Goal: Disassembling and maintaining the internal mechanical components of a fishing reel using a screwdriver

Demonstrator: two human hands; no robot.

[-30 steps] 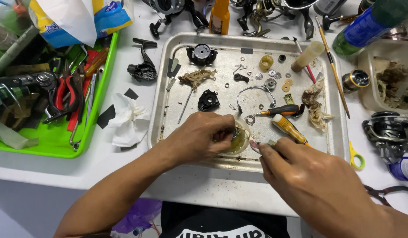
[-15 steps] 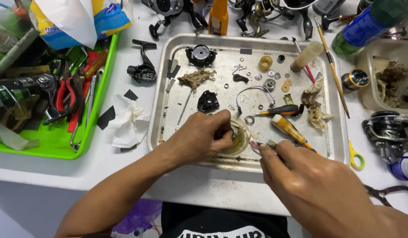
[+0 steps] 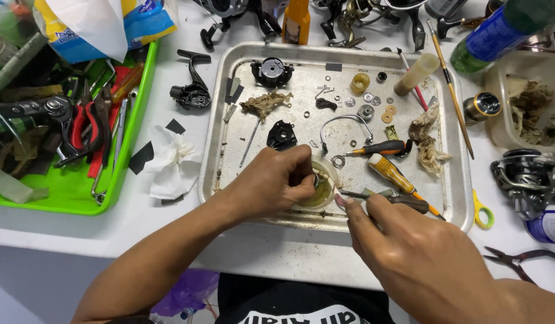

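Note:
My left hand point(image 3: 276, 180) pinches a small metal part with a spring over a small clear cup point(image 3: 320, 191) of yellowish liquid, near the front edge of a metal tray point(image 3: 220, 129). My right hand point(image 3: 409, 252) holds a thin tool point(image 3: 355, 194) whose tip points into the cup from the right. Just beyond the cup lie a yellow-handled screwdriver point(image 3: 392, 174), a black-and-orange screwdriver point(image 3: 379, 147), a wire bail point(image 3: 344, 122), a black cover piece point(image 3: 281, 135) and small washers point(image 3: 368, 103).
A green tray point(image 3: 118, 171) of pliers and tools sits at left, with crumpled tissue point(image 3: 172, 165) and a black reel handle point(image 3: 192, 90) beside it. Reel bodies point(image 3: 526, 177), a clear tub point(image 3: 499, 114), a bottle point(image 3: 499, 33) and pliers point(image 3: 517, 258) stand at right.
Both hands stay over the cup; my left fingers have shifted slightly on the small part and my right hand has edged closer with the tool.

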